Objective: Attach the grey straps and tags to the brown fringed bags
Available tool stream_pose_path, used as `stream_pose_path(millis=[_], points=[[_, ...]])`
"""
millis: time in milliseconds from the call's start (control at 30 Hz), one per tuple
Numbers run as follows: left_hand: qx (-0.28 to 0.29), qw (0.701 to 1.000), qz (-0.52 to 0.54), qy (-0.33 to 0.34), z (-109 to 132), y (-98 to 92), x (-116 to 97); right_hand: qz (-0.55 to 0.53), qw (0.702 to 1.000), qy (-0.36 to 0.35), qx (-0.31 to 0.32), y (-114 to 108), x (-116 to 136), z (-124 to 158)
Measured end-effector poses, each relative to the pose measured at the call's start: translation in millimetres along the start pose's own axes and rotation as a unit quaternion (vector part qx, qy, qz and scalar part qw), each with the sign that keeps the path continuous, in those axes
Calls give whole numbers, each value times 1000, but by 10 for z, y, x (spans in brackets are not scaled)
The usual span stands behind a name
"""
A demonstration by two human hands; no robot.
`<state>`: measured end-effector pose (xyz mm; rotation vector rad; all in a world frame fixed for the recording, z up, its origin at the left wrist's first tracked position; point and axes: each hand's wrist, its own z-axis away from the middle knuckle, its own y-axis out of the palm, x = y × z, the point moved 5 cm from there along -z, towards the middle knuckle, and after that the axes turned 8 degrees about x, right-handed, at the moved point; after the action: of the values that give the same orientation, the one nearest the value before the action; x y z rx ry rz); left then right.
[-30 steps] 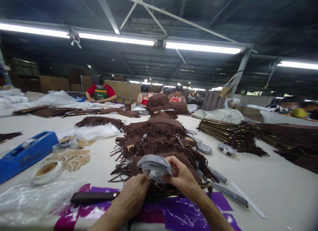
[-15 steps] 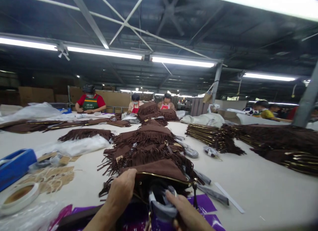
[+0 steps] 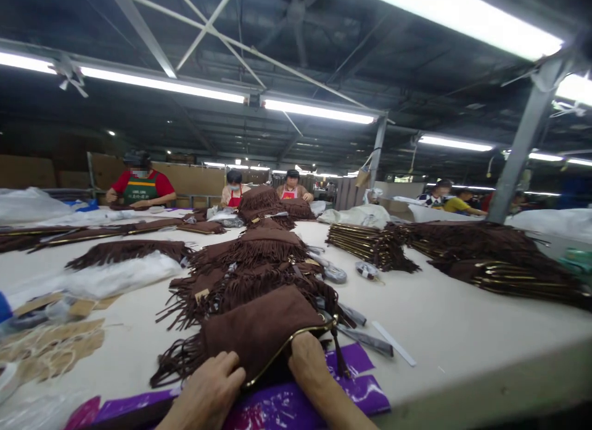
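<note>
A brown suede-like bag (image 3: pixel 263 322) with fringe and a gold zipper lies in front of me, its zipped mouth open toward me. My left hand (image 3: pixel 215 380) has its fingers curled on the near left edge of the bag beside the zipper. My right hand (image 3: pixel 308 359) reaches into the opening at the right; its fingertips are hidden inside, and so is anything they hold. A brown tassel (image 3: pixel 340 356) hangs at the zipper's right end. Shiny purple plastic sheeting (image 3: pixel 272 408) lies beneath the bag and my wrists.
More fringed bags (image 3: pixel 259 251) run in a row up the table (image 3: pixel 444 331). Stacks of zippered brown pieces (image 3: pixel 370 242) stand to the right. Paper tags (image 3: pixel 60 350) lie at left near clear plastic (image 3: pixel 139 272). A white strip (image 3: pixel 393 343) rests at right. Co-workers (image 3: pixel 143 183) sit across.
The plastic-wrapped grey bundle in my right hand has gone from sight, and that hand is now inside the bag. My left hand has moved lower along the bag's edge. The view has swung right.
</note>
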<state>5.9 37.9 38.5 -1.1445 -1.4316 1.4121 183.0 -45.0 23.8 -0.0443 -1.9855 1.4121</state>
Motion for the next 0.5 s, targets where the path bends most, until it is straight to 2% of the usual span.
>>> stream_pose_path(millis=[100, 167, 200, 233, 300, 367, 433, 500], points=[[8, 998, 58, 29, 111, -65, 16, -12, 995, -76, 59, -211, 43, 163], [21, 993, 102, 55, 173, -158, 47, -31, 988, -110, 108, -406, -62, 256], [29, 991, 119, 60, 188, -217, 57, -33, 987, -105, 115, -520, -176, 275], [34, 989, 131, 58, 189, -282, 53, -28, 991, -87, 103, -644, -323, 268], [33, 988, 147, 45, 140, -418, -23, 12, 998, -55, 33, -886, -627, 201], [27, 985, 165, 46, 31, -529, -221, 52, 997, -58, 6, -991, -849, 92], [34, 980, 183, 69, -106, -573, -517, 80, 993, -78, 32, -958, -968, -16], [54, 978, 183, 88, -236, -532, -829, 105, 987, -97, 69, -883, -1004, -80]])
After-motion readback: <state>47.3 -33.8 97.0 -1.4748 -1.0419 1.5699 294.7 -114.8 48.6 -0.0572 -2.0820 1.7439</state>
